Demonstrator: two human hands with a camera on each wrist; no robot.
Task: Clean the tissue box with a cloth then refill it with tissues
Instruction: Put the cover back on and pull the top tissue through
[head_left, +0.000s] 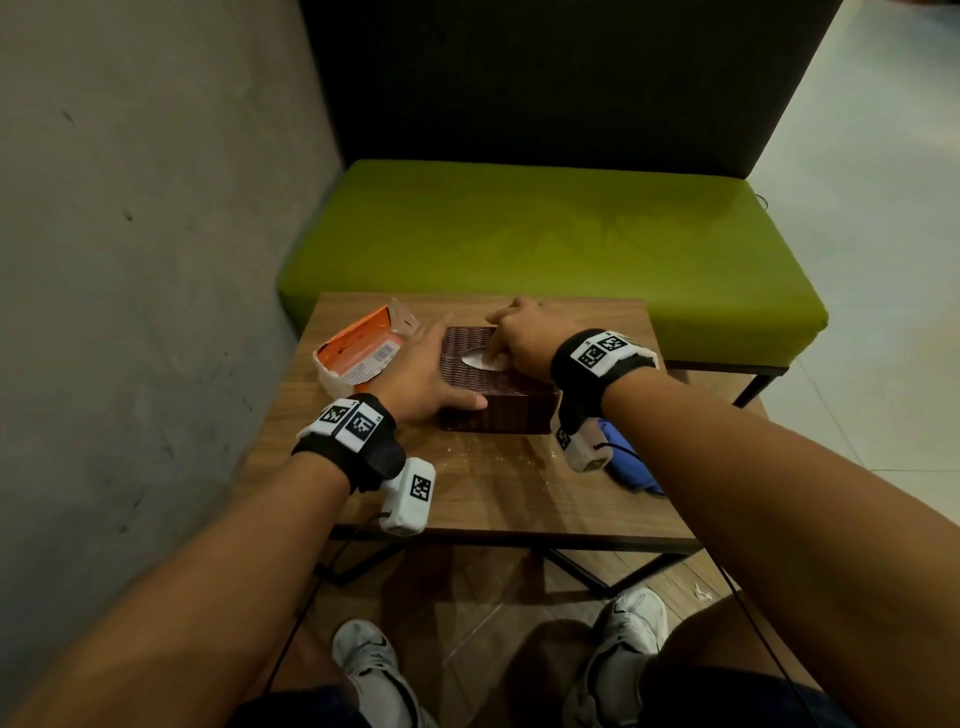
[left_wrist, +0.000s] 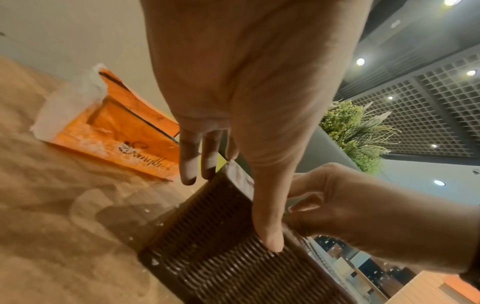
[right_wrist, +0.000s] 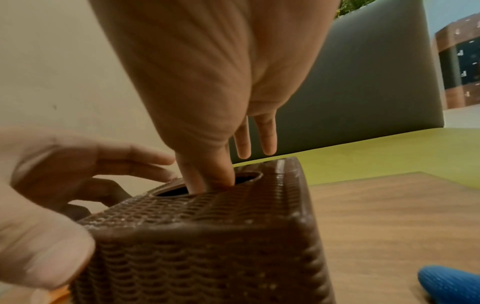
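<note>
A brown woven tissue box (head_left: 498, 400) (left_wrist: 221, 267) (right_wrist: 207, 257) sits on the wooden table (head_left: 493, 493). My left hand (head_left: 431, 369) (left_wrist: 233, 102) rests against the box's left side with straight fingers, its thumb laid on the near top edge. My right hand (head_left: 501, 348) (right_wrist: 207, 179) is on top of the box. Its thumb and index finger dip into the oval slot and pinch a white tissue (head_left: 475, 358); the other two fingers stick out straight. A blue cloth (head_left: 628, 462) (right_wrist: 451, 283) lies on the table to the right of the box.
An opened orange tissue pack (head_left: 358, 348) (left_wrist: 124, 131) lies left of the box. White crumbs dot the table in front of it. A green bench (head_left: 545, 234) stands behind the table and a grey wall (head_left: 130, 260) runs along the left.
</note>
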